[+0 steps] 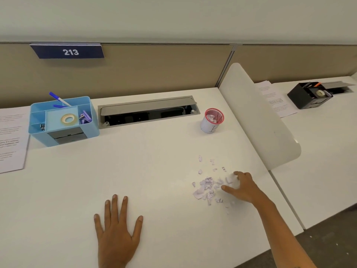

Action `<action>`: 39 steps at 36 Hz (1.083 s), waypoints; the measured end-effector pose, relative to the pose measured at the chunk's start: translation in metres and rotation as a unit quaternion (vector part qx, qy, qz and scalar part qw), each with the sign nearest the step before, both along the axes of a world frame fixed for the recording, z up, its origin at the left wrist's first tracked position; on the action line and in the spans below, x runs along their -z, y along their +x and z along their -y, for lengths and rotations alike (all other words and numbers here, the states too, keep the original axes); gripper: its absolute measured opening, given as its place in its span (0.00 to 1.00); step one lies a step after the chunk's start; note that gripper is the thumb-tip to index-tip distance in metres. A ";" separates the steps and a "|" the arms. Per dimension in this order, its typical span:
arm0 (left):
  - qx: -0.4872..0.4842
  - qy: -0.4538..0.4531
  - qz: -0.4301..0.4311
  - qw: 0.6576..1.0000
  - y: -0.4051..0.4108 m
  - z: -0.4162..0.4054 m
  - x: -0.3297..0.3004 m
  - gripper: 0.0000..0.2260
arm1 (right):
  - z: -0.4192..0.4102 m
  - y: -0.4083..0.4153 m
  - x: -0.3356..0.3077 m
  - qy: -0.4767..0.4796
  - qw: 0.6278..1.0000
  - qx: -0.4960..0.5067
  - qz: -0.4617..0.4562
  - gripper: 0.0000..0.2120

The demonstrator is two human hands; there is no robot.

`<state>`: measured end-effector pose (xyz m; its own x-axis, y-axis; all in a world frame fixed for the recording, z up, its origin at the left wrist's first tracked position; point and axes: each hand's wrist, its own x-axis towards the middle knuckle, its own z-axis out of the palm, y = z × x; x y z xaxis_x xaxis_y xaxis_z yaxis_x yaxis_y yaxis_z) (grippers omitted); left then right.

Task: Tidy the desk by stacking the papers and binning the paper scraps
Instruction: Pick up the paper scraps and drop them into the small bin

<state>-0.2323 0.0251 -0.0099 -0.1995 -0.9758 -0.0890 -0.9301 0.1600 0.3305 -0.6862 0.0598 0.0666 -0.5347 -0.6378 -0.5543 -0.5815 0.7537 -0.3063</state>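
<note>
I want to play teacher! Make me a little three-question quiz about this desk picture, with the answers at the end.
1. True or false: the left hand lies flat on the desk.
2. Which hand is at the pile of paper scraps? A) left B) right C) both
3. Fill in: some scraps already sit in the red mesh ____ near the back.

Key:
1. True; its fingers are spread and it holds nothing.
2. B; the right hand has curled fingers gathering scraps.
3. Cup; it stands upright, apart from the pile.
</note>
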 end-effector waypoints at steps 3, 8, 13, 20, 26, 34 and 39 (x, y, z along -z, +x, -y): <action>0.000 -0.007 -0.003 1.000 -0.001 0.000 -0.002 0.38 | -0.019 0.007 -0.002 0.026 0.999 -0.021 0.026 0.63; 0.000 -0.009 0.005 1.000 0.000 0.000 -0.004 0.38 | -0.041 0.020 0.006 0.034 0.998 -0.045 0.040 0.73; 0.001 -0.005 0.011 1.000 0.000 0.000 -0.004 0.38 | -0.044 0.030 0.023 -0.050 0.998 0.014 0.040 0.65; 0.000 -0.008 0.011 1.000 -0.001 0.000 -0.005 0.37 | -0.029 0.035 0.033 -0.139 0.985 0.088 0.051 0.52; 0.001 -0.005 0.012 1.000 0.000 0.000 -0.004 0.38 | -0.007 0.036 0.035 -0.166 0.979 0.114 0.041 0.51; -0.001 -0.007 0.008 1.000 -0.001 0.000 -0.004 0.38 | 0.021 0.028 0.035 -0.181 0.976 0.118 0.032 0.44; -0.001 -0.009 0.004 1.000 -0.001 0.000 -0.004 0.38 | 0.036 0.022 0.037 -0.185 0.976 0.110 0.026 0.41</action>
<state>-0.2329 0.0256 -0.0062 -0.1967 -0.9778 -0.0724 -0.9332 0.1640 0.3198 -0.6638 0.0240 0.0292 -0.6589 -0.6718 -0.3384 -0.3937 0.6913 -0.6059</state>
